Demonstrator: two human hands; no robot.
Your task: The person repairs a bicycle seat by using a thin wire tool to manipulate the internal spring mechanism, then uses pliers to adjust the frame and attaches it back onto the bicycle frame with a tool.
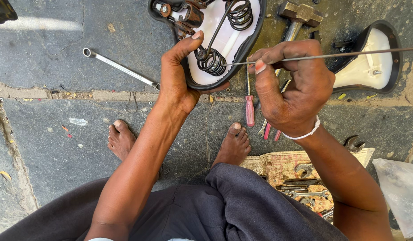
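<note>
**Rod tip meeting the saddle spring**

I am looking down through the head camera, and I am seeing the left hand point(176, 76) cupping the near rim of an upturned bicycle saddle point(253, 31) at the upper centre of the frame, thumb pressing on the edge and fingers wrapping underneath. The right hand point(295, 89) is pinching a thin metal rod point(331, 56), fingers closing tightly around it. The rod's long axis is running almost level across the frame, from the far right edge leftward, its tip lying just beside the coil spring point(211, 61) inside the saddle shell. So the spring is sitting to the left of the right fingers, and the left thumb is the nearer part to it.

A 2nd saddle point(371, 58) is lying at the upper right, with a hammer point(300, 13) between the 2. A long spanner point(119, 68) is resting on the stone floor point(45, 147) at the upper left, a red-handled screwdriver point(249, 109) below the saddle, and a cloth with spanners point(278, 167) at the lower right.
</note>
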